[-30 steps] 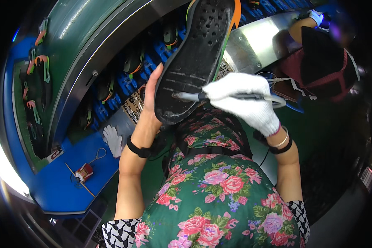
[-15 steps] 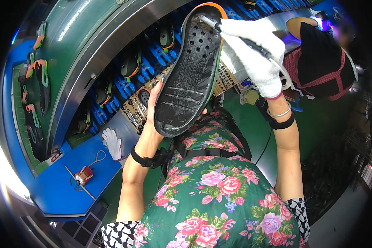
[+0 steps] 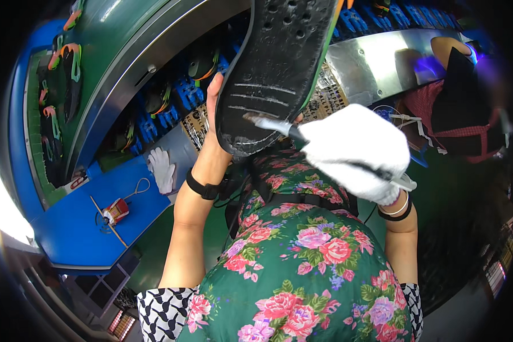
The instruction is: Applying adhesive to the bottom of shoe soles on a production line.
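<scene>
A black shoe sole (image 3: 268,62) with round holes, raised ridges and a green-orange edge stands steeply tilted before me, its heel toward me and its far end cut off by the picture's top. My left hand (image 3: 213,108), bare, grips it at the left edge from behind; most of its fingers are hidden. In a white cloth glove, my right hand (image 3: 356,151) is closed around a brush (image 3: 276,125) with a dark handle. The brush tip touches the sole's heel area, just below the ridges. A wet, shiny line runs along the heel rim.
Beyond the sole runs a curved line with blue holders (image 3: 148,122) carrying dark shoe parts. On the left, a blue table (image 3: 77,228) bears a white glove (image 3: 162,170) and a red container (image 3: 116,211) with a stick. A co-worker (image 3: 459,108) is at the right.
The brush has moved from the sole's far end down to its heel, with my right hand coming nearer. The sole has shifted up and slightly right in view.
</scene>
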A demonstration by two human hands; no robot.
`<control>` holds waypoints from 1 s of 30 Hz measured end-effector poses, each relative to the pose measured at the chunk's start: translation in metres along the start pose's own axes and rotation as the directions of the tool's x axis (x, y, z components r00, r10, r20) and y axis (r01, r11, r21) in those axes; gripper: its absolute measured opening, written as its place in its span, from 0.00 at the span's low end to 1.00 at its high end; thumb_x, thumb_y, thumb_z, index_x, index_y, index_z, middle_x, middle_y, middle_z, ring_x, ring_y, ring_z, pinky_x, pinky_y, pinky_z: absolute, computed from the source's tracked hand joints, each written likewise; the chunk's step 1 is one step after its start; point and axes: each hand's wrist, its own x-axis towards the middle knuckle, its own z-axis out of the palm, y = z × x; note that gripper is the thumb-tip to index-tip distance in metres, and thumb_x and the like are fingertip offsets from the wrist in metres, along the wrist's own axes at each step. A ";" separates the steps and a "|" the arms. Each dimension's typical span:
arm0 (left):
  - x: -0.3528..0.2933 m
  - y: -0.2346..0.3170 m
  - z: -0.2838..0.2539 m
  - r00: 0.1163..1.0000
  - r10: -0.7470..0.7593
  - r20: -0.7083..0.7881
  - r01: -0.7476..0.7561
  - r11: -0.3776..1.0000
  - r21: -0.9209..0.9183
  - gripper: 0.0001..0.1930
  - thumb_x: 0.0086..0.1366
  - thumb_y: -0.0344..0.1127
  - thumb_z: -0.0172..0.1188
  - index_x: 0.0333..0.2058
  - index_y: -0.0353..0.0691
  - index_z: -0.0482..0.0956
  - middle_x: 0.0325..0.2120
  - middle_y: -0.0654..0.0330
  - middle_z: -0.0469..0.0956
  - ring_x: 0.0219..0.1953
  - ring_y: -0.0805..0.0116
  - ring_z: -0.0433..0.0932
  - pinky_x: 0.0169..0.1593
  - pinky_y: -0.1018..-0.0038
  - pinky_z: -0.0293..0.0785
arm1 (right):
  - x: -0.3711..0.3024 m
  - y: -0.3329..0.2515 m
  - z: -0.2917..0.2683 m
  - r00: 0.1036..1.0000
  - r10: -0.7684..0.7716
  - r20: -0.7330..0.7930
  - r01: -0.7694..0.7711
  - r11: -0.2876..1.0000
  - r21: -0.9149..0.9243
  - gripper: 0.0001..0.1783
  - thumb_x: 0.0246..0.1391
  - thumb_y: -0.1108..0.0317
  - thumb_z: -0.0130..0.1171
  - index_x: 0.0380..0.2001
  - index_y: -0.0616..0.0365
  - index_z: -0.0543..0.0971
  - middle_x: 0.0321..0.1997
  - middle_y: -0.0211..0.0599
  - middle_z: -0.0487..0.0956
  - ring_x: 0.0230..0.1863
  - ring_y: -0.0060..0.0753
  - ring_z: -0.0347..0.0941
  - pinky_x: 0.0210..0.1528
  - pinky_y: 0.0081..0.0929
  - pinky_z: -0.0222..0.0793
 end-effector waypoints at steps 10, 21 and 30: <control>0.001 0.013 0.018 0.963 0.002 0.270 0.035 0.991 -0.132 0.30 0.71 0.54 0.50 0.62 0.37 0.74 0.57 0.48 0.78 0.55 0.53 0.80 0.61 0.58 0.76 | -0.007 -0.006 0.024 0.994 -0.006 0.105 -0.013 0.983 0.182 0.13 0.45 0.70 0.75 0.38 0.49 0.88 0.38 0.33 0.87 0.35 0.33 0.83 0.37 0.29 0.78; -0.006 0.018 0.021 0.947 -0.006 0.322 0.072 0.979 -0.193 0.28 0.70 0.51 0.53 0.59 0.34 0.76 0.51 0.49 0.82 0.51 0.55 0.83 0.60 0.61 0.77 | -0.002 -0.003 0.029 0.983 0.168 0.073 -0.183 0.868 0.462 0.08 0.38 0.79 0.74 0.25 0.58 0.87 0.33 0.44 0.87 0.36 0.39 0.84 0.39 0.31 0.79; -0.044 0.107 0.069 0.787 0.204 0.582 -0.328 0.938 0.115 0.64 0.51 0.68 0.71 0.71 0.31 0.46 0.66 0.28 0.51 0.53 0.38 0.75 0.46 0.58 0.85 | -0.044 0.021 0.014 0.730 0.659 -0.181 -0.190 0.450 0.872 0.09 0.44 0.86 0.61 0.31 0.68 0.82 0.42 0.54 0.83 0.38 0.38 0.82 0.38 0.23 0.79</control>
